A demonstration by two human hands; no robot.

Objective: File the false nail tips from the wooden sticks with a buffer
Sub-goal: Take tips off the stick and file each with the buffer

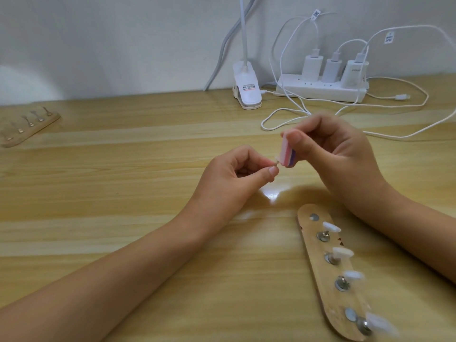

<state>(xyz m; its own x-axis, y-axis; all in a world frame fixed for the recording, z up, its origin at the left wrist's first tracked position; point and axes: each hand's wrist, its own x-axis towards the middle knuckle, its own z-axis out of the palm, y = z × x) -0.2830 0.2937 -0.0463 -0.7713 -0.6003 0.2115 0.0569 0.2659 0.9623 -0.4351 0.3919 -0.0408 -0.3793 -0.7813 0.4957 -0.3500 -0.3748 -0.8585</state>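
- Head view: the left hand [237, 174] is hovering above the table [123, 193] near the middle of the frame. Its thumb and curled fingers are pinching a small white false nail tip [350, 159] on its holder, pointing toward 3 o'clock.
- The right hand [333, 144] is sitting just at 2 o'clock from the left one. Its fingers are curling round a short buffer [360, 154] with pink, white and purple layers, holding it nearly upright.
- The lower end of the buffer is touching the pinched tip.
- At 5 o'clock a wooden stick [318, 275] is lying flat on the table, under the right forearm.
- Four more white nail tips are standing on metal holders along it: one [332, 227] at the far end, then a second [341, 251], a third [354, 275] and a blurred fourth [380, 323] nearest the camera.
- A bare metal disc [313, 217] is showing at the far end of this stick.
- At 10 o'clock, well apart, a second wooden stick [29, 129] is lying with a row of small holders; whether they are carrying tips cannot be told.
- At 12 o'clock a white lamp clip [246, 87] is standing by the wall.
- At 1 o'clock a white power strip [320, 90] is carrying three chargers [312, 67], and white cables [394, 129] are trailing over the table.
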